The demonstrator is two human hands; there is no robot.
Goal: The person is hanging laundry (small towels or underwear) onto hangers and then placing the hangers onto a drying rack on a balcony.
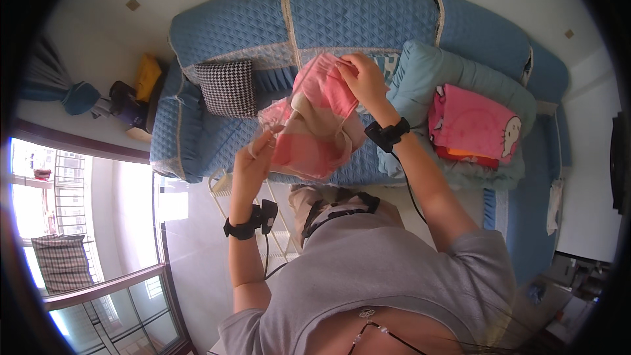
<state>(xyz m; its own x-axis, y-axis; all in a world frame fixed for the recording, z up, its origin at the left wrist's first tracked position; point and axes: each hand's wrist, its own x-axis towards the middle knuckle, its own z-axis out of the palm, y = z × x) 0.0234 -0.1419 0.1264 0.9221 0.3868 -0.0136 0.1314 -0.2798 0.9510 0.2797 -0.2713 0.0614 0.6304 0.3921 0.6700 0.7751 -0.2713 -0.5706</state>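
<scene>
A pink and cream cloth (315,145), partly inside what looks like a clear plastic bag (276,113), hangs between my hands above the sofa seat. My right hand (364,76) pinches the upper right of the pink fabric. My left hand (254,162) grips the lower left edge of the clear plastic, with a ring on one finger. Each wrist wears a black strap with a small device and a cable. How the far side of the cloth lies is hidden.
Behind is a blue quilted sofa (360,15) with a houndstooth cushion (226,89) at left. A teal quilt (411,71) and folded pink blankets (475,121) lie at right. A cream wire rack (276,212) stands beside my legs.
</scene>
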